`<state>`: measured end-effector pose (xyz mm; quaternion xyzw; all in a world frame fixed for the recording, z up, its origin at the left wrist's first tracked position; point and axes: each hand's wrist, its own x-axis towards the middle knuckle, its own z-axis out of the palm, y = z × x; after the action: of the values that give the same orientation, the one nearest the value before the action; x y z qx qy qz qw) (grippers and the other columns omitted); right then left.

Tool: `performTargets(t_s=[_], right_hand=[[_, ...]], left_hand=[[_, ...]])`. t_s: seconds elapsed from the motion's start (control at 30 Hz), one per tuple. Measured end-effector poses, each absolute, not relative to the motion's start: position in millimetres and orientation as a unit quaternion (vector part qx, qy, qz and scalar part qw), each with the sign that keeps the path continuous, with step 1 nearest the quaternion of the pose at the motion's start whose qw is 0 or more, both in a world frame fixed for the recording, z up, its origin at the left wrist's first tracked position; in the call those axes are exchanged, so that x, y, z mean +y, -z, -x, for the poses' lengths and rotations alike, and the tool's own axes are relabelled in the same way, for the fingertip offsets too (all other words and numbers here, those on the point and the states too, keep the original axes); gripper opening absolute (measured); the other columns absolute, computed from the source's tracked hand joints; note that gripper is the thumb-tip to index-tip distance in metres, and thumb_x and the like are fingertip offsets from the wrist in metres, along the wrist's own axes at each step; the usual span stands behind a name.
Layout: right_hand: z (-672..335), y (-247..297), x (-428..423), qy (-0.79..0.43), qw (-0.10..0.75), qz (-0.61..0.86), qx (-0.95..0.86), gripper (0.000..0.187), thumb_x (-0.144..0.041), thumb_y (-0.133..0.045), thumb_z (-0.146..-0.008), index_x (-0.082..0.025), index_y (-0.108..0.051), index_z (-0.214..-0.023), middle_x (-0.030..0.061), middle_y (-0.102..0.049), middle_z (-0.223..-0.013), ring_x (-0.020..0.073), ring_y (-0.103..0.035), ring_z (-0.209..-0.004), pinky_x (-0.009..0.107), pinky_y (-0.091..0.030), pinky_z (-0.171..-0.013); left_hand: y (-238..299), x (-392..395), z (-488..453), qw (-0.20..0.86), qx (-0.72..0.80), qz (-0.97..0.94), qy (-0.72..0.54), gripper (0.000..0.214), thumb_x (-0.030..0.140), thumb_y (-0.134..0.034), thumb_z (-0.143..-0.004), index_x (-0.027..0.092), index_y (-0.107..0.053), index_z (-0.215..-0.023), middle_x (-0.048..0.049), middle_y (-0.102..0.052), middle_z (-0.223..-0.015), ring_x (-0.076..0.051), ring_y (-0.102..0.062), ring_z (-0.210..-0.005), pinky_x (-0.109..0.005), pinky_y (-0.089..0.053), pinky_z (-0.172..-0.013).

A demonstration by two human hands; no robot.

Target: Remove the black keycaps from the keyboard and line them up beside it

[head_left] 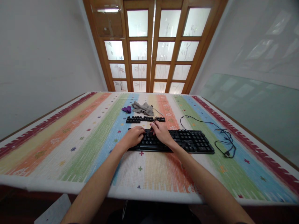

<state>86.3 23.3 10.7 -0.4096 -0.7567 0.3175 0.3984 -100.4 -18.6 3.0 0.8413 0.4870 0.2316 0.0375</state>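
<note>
A black keyboard (187,141) lies across the cloth in front of me. Over its left end, my left hand (134,137) is curled with the fingertips bent onto the keys, holding the board. My right hand (161,132) pinches a small dark tool (153,124) above the upper keys. The tool's kind and its lower tip are too small and too covered to make out. Just behind the keyboard, several loose black keycaps (133,119) stand in rows on the cloth. Both hands hide part of the keyboard's left half.
Behind the keycaps lie a crumpled grey cloth (143,109), a small purple cloth (126,109) and a thin grey stick (158,111). The keyboard's black cable (225,135) loops to the right. A striped tablecloth (95,133) covers the table; wood-framed glass doors (150,46) stand beyond.
</note>
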Motion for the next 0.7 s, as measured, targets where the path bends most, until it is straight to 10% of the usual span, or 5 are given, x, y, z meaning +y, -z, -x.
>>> performTargets(t_s=[0.7], right_hand=[[-109, -13, 12, -0.491, 0.458, 0.26, -0.694, 0.041, -0.057, -0.048, -0.092, -0.019, -0.052, -0.103, -0.0014, -0.059, -0.072, 0.0096, -0.056, -0.048, 0.022, -0.043, -0.044]], left_hand=[[-17, -24, 93, 0.23, 0.48, -0.749, -0.395, 0.042, 0.037, -0.065, -0.084, 0.018, -0.061, -0.121, -0.0092, -0.072, -0.112, -0.022, -0.068, -0.101, -0.035, -0.054, -0.085]])
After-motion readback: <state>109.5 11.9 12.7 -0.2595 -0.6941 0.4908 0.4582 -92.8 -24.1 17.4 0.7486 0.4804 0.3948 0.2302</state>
